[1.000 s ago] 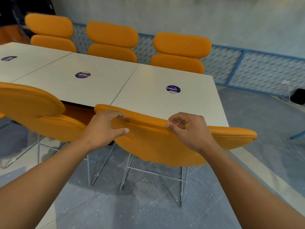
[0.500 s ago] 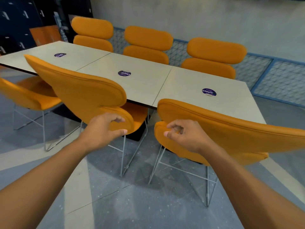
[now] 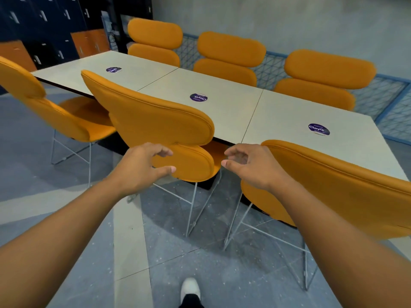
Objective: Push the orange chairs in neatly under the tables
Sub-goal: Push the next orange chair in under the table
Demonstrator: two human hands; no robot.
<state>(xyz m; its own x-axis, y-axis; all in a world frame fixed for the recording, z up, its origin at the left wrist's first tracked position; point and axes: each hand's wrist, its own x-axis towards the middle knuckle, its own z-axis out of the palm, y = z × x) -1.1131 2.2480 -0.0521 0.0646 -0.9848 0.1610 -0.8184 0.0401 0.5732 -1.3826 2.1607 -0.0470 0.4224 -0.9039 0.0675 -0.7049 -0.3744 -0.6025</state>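
Floor [image 3: 66,252]: grey speckled tile with pale bands. Wall [image 3: 289,18]: plain grey, at the back. Tabletop [image 3: 222,112]: three pale square tops butted in a row, running from far left to near right. Lockers [image 3: 44,18]: dark blue, some doors orange, far left corner. Fence [image 3: 389,103]: blue mesh along the foot of the wall. Right chair [image 3: 333,185]: orange, wire legs, its back close against the tabletop's near edge, seat hidden behind it. Middle chair [image 3: 155,121]: orange, wire legs, turned at an angle, its back standing clear of the near edge, seat part way under. Left chair [image 3: 55,114]: orange, also angled, seat near the tabletop's edge at the left end. Far-left chair [image 3: 155,34], far-middle chair [image 3: 231,50], far-right chair [image 3: 329,70]: orange, two-cushion backs, one behind each top, close against the far edge. Left grip [image 3: 142,167]: loosely curled, thumb out, holding nothing, in front of the middle chair's lower back; contact cannot be told. Right grip [image 3: 251,167]: loosely curled, holding nothing, in the gap between middle and right chairs. Stickers: round, purple, one per top [image 3: 113,70], [image 3: 198,97], [image 3: 318,129]. Shoe [image 3: 190,287]: white toe, on the floor at the bottom edge.
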